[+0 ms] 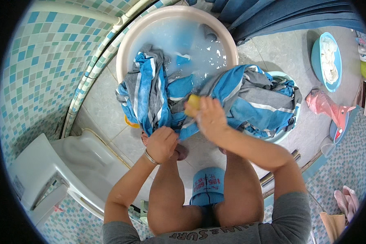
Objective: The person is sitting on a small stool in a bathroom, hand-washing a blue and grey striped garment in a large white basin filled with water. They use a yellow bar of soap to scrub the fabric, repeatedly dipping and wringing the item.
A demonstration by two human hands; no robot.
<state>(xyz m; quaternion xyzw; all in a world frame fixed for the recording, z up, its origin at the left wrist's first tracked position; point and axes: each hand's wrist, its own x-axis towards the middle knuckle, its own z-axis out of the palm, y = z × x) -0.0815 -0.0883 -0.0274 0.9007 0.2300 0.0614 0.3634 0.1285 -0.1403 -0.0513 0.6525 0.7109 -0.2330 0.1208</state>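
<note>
A large blue, grey and white striped cloth (pixel 140 93) hangs over the near rim of a wide pale tub (pixel 120 61) of cloudy, bluish water. Its right part lies bunched over a pale green basin (pixel 295 116). My left hand (pixel 162 143), a bangle at its wrist, has its fingers closed on the cloth's near edge. In my right hand (pixel 212 118) is a yellow bar of soap (pixel 194 105), pressed against the cloth at the tub's front. More fabric lies partly under the water, its shape unclear.
A blue basin (pixel 315 61) with white cloth stands at the far right, near a pink item (pixel 325 106). Dark blue curtain (pixel 288 18) hangs at the back. White ceramic squat toilet (pixel 89 156) is at left, with pipes along the tiled wall. A blue stool (pixel 207 185) shows between my legs.
</note>
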